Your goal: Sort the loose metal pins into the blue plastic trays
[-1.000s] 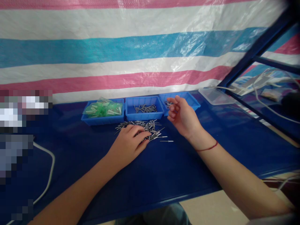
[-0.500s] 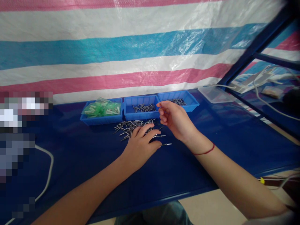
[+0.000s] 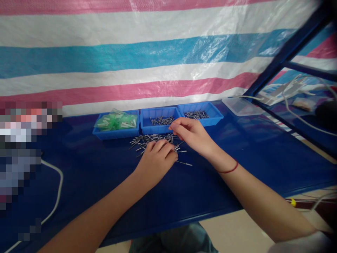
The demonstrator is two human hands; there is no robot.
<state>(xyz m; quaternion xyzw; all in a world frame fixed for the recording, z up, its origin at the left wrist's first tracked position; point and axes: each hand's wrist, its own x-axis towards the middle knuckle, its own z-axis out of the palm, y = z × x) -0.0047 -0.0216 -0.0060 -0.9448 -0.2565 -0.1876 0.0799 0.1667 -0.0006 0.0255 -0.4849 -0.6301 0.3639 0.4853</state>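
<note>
A loose pile of blind rivets (image 3: 150,138), thin silver pins with thicker ends, lies on the blue tabletop. My left hand (image 3: 156,157) rests at the pile's near side, thumb and fingers drawn together; what they grip, if anything, is hidden. One single rivet (image 3: 185,163) juts out just right of its thumb. Above the pile's right part is my right hand (image 3: 190,134), its thumb and forefinger pinched by the front wall of the middle blue bin (image 3: 147,129). Whatever is in that pinch is too small to make out. Rivets also lie inside this bin.
A blue bin (image 3: 116,134) with green bags of pale pieces stands left, and another blue bin (image 3: 214,121) with rivets stands right. Beyond lies a clear plastic lid (image 3: 242,106). A white cable (image 3: 61,179) runs along the left; a dark frame (image 3: 289,52) rises right.
My left hand's thumb and fingers have closed together over the pile. My right hand has shifted slightly left and down, its fingers going from loosely curled to a pinch.
</note>
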